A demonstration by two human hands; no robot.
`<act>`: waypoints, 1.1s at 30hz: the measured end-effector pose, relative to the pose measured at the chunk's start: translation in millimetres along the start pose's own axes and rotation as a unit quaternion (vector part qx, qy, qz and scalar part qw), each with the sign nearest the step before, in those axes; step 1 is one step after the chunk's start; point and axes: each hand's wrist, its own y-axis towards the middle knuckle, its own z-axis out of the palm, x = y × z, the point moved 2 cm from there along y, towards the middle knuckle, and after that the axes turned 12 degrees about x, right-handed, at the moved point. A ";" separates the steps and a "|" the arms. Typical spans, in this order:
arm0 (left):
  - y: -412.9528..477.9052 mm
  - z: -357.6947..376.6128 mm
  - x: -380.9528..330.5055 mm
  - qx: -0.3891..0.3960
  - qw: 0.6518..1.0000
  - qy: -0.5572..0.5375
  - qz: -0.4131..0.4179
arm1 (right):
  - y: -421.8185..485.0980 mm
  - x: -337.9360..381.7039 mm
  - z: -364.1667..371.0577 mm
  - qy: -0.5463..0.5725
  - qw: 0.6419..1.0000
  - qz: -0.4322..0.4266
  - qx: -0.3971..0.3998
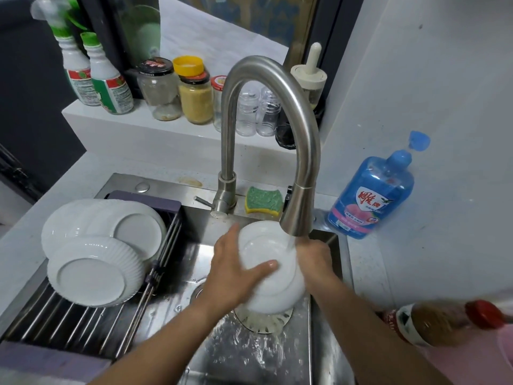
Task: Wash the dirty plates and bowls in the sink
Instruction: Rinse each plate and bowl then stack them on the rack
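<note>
Together, both hands (236,269) (315,259) hold a white plate (263,243) inside the wet sink (327,345).

Glossy white plate (266,276), brushed-metal sink (249,357)
</note>
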 end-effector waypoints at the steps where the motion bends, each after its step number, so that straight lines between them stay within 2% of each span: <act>1: 1.3 8.3 -2.4 -0.023 0.995 0.100 0.007 | -3.3 0.2 3.4 -0.028 0.999 -0.016 0.002; 2: 3.4 14.1 -3.5 -0.042 0.983 0.177 0.003 | -5.7 -0.6 5.9 -0.045 0.998 -0.036 -0.002; 4: 7.3 21.6 -1.8 -0.062 0.962 0.267 -0.008 | -9.5 -5.0 6.6 0.000 0.999 -0.052 -0.009; 6: 9.8 25.3 -5.2 -0.079 0.940 0.332 -0.007 | -12.2 -8.3 5.0 0.028 0.999 -0.031 -0.015; 9: 19.0 21.5 -8.8 -0.098 0.915 0.389 -0.027 | -15.8 -11.3 7.6 0.027 0.999 0.028 -0.007; 11: 25.6 13.1 -8.1 -0.092 0.918 0.380 -0.064 | -16.7 -15.7 10.6 0.057 0.997 0.042 -0.013; 14: 30.9 4.3 -9.4 -0.091 0.967 0.220 -0.087 | -20.0 -20.9 9.6 0.097 0.994 0.043 -0.024; 17: 34.0 -4.6 -1.4 -0.073 0.986 0.016 -0.148 | -22.4 -22.1 5.4 0.135 0.990 0.039 -0.029; 18: 32.8 -7.0 3.7 -0.064 0.979 -0.078 -0.175 | -23.0 -23.2 4.2 0.149 0.987 0.042 -0.032; 20: 25.3 -8.2 13.5 -0.047 0.941 -0.247 -0.227 | -19.9 -29.1 5.3 0.191 0.980 0.054 -0.033; 22: 16.0 -4.1 16.2 -0.061 0.917 -0.313 -0.238 | -17.4 -35.8 9.4 0.227 0.972 0.057 -0.031; 24: 11.0 4.0 13.1 -0.114 0.901 -0.352 -0.226 | -16.1 -39.2 14.8 0.224 0.973 0.051 -0.030; 25: 10.0 5.0 11.4 -0.150 0.906 -0.332 -0.217 | -15.6 -40.8 17.4 0.217 0.975 0.051 -0.026; 28: 10.3 -6.5 1.6 -0.203 0.956 -0.137 -0.163 | -19.2 -35.7 17.6 0.160 0.987 0.002 -0.007; 31: 14.5 -8.2 -6.0 -0.153 0.982 0.054 -0.102 | -28.7 -19.5 22.1 0.004 0.993 -0.114 0.004; 33: 14.7 0.0 -12.6 -0.124 0.981 0.120 -0.090 | -36.7 -7.4 29.8 -0.127 0.973 -0.191 -0.031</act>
